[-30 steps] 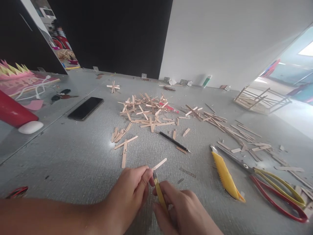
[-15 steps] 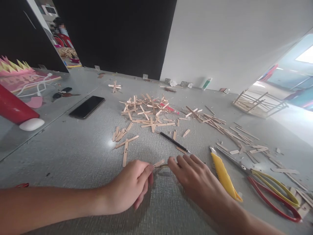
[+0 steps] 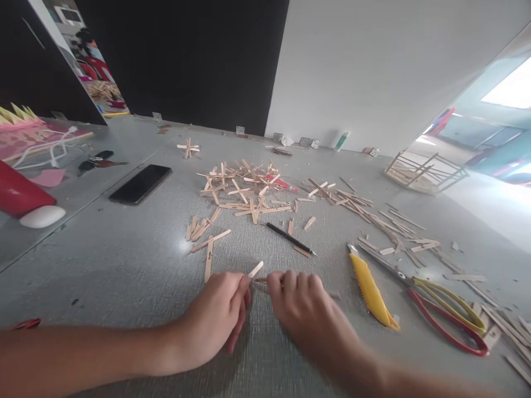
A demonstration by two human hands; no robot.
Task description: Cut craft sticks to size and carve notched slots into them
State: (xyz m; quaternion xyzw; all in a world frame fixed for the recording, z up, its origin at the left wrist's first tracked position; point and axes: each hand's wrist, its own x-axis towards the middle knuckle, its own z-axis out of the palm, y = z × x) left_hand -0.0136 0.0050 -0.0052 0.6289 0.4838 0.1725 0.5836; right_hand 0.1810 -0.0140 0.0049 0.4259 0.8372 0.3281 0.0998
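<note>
On the grey textured table, a black rectangular phone lies at left. The left hand pinches a short, flat, pale wooden stick, its far end jutting past the fingers. Just beside it, a slim yellowish tool points leftward from the right hand, which is curled around it. Farther right lie a yellow-handled cutter and red-and-yellow-handled metal scissors.
</note>
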